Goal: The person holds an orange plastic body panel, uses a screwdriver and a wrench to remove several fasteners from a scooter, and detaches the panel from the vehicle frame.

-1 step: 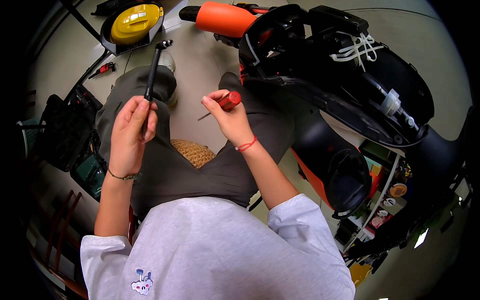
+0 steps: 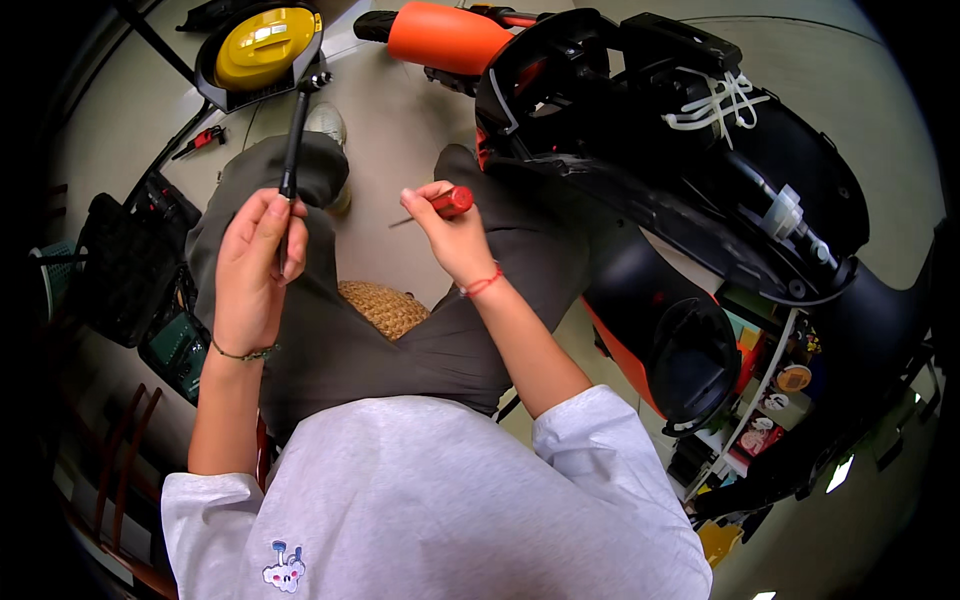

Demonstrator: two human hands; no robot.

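My left hand [image 2: 252, 265] is closed round the lower end of a slim black rod [image 2: 296, 135]. The rod stands nearly upright and ends in a bent head with a metal tip; its exact kind is unclear. My right hand [image 2: 452, 235] grips a screwdriver [image 2: 456, 201] with a red handle, its thin shaft pointing left and slightly down. The two tools are apart, held above my lap. To the right, close to my right knee, is a black and orange vehicle body [image 2: 590, 150] with its inner parts exposed.
A yellow hard hat [image 2: 265, 48] sits in a black tray at the upper left. Below it, a red and black tool [image 2: 200, 142] lies on the floor, and a black tool case [image 2: 110, 270] stands open. White cables [image 2: 718, 105] hang on the vehicle. A stocked shelf [image 2: 765, 400] is at the right.
Both hands and their tools sit slightly further left in the picture, and the view has shifted a little. Each hand keeps its hold.
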